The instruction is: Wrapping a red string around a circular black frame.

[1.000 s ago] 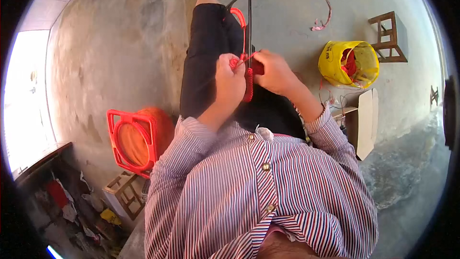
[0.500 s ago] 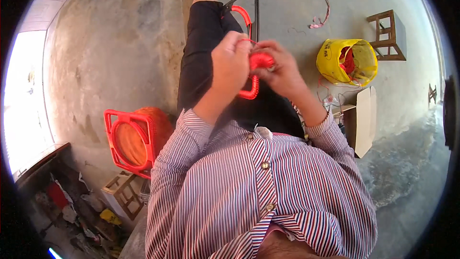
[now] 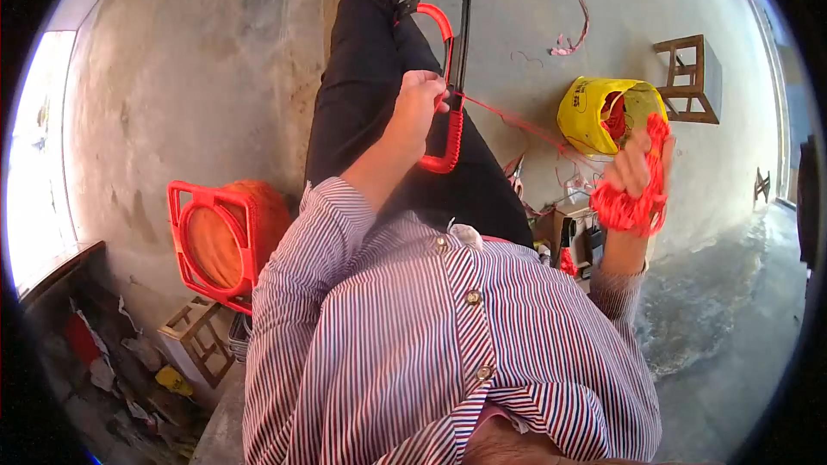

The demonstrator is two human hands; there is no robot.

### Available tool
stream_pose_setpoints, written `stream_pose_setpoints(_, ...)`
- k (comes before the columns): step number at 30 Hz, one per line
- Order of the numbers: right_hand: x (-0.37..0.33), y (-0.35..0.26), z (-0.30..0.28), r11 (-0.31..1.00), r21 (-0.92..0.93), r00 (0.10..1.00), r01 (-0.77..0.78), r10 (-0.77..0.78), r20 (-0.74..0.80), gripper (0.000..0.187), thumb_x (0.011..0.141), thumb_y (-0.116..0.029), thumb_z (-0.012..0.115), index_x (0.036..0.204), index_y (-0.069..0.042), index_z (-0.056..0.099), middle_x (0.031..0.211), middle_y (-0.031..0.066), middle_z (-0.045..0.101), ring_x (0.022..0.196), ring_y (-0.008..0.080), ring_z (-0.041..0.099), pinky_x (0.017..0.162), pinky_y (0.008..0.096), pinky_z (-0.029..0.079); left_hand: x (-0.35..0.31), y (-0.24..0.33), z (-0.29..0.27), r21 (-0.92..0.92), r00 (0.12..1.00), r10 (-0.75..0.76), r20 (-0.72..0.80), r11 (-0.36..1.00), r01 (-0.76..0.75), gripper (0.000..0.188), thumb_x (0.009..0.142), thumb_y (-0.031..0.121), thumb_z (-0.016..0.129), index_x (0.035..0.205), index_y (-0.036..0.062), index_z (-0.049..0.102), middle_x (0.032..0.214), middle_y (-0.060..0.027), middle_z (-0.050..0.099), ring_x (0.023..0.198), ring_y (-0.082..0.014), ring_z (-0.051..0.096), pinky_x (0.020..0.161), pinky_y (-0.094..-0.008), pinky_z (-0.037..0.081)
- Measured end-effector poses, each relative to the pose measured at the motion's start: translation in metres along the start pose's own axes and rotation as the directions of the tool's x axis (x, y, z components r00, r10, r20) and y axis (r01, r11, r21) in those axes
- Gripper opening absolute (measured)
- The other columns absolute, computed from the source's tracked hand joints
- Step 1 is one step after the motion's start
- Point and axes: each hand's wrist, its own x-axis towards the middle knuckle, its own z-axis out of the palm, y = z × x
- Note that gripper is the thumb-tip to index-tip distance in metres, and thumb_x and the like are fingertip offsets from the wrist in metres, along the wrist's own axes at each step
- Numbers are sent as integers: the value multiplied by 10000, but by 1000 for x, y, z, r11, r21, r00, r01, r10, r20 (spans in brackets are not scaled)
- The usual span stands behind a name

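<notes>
Nearest: striped shirt [image 3: 413, 327], buttoned front. Right hand [image 3: 629, 170] out to the right, fingers wrapped round a bundle of red cord [image 3: 624, 209]; loops hang past both sides of the fist. Hand a bit blurred. A thin red strand [image 3: 508, 117] runs from the frame back toward that hand.

Left hand [image 3: 420, 96] over the lap, fingers curled closed on the side of the frame [image 3: 443, 164]; can't tell whether cord is pinched there too. Frame is black, bent bar shape, lies over the black trousers [image 3: 345, 77]. Near end and part of the inner curve wrapped in red, far end bare black.

Floor, right side: open box [image 3: 568, 230] with small items beside the legs, contents hard to make out. Beyond it, yellow bucket [image 3: 581, 116] with red material inside, right hand overlapping its lower edge in view. Wooden stool [image 3: 711, 82] just past it. Left side: red plastic stand [image 3: 176, 228] with a round orange part, wooden stand [image 3: 186, 350] near it. Farther out: pinkish scrap [image 3: 583, 21] on the concrete.
</notes>
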Motion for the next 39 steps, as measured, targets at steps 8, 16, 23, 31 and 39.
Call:
stream_pose_setpoints(8, -62, 14, -31, 931, -364, 836, 16, -212, -505, 407, 1005, -449, 338, 918, -83, 496, 493, -7, 371, 379, 100, 321, 415, 245, 286, 10, -7, -12, 14, 977, -77, 201, 997, 75, 332, 795, 92, 602, 1094, -22, 511, 882, -38, 544, 744, -97, 506, 714, -210, 428)
stream_pose_setpoints(16, 3, 70, -21, 810, -584, 808, 47, -375, -455, 491, 978, -484, 386, 1132, -46, 545, 1036, 87, 601, 903, 179, 557, 800, 320, 465, -49, 12, 14, 543, 615, 667, 420, 359, -759, 485, 761, 239, 716, 1119, -24, 524, 1046, -172, 563, 999, -301, 536, 899, -369, 449)
stream_pose_setpoints(23, 36, 129, 15, 842, -539, 1000, -9, 22, 19, 595, 994, -441, 344, 1394, 0, 328, 1429, 133, 379, 1276, 192, 408, 1050, 346, 317, -90, 24, 31, 355, 819, 229, 526, 816, -456, 349, 917, 197, 584, 1195, -5, 521, 1056, -115, 613, 901, -202, 582, 855, -336, 468)
stream_pose_setpoints(31, 29, 113, -1, 905, -313, 958, -287, 278, -74, 324, 970, -186, 465, 1242, -12, 494, 633, -44, 409, 472, 46, 339, 442, 208, 274, -27, 93, -54, -503, 880, 457, -132, 734, -457, 210, 952, 190, 536, 1064, 14, 564, 961, -54, 620, 886, -177, 630, 805, -352, 528)
stream_pose_setpoints(39, 84, 111, -28, 406, -827, 918, -389, 241, -314, 270, 850, -158, 630, 1083, -22, 619, 904, 40, 636, 817, 128, 587, 684, 239, 442, -41, 62, -69, 718, 629, 373, 682, -173, -675, 323, 740, 27, 620, 1060, 60, 641, 908, -108, 572, 851, -284, 608, 772, -364, 502)
